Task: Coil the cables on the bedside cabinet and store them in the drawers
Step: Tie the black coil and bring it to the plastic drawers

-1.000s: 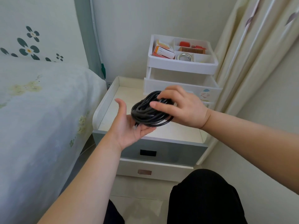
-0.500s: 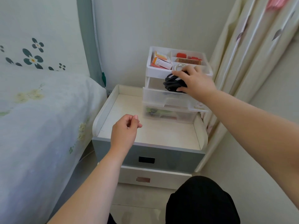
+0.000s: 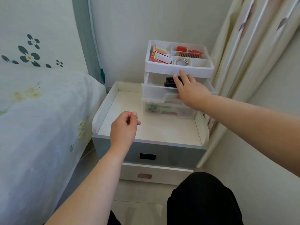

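Note:
A coiled black cable [image 3: 169, 82] lies inside the pulled-out upper drawer [image 3: 155, 90] of a small white plastic organiser at the back of the bedside cabinet [image 3: 151, 127]. My right hand [image 3: 189, 90] is over the drawer's front right, fingers straight, fingertips just above the coil, thumb at the drawer's front lip. It hides part of the cable. My left hand [image 3: 124, 127] hovers over the cabinet top at the front left, fingers loosely curled, holding nothing.
The organiser's top tray [image 3: 178, 69] holds small boxes, a comb, a metal ring and red items. A lower clear drawer [image 3: 162, 109] is closed. The cabinet has two closed front drawers [image 3: 147, 157]. A bed [image 3: 40, 119] lies to the left, a curtain [image 3: 243, 54] to the right.
My right hand carried the coiled cable from my left palm up to the organiser and let it go into the upper drawer. My left hand dropped and curled loosely.

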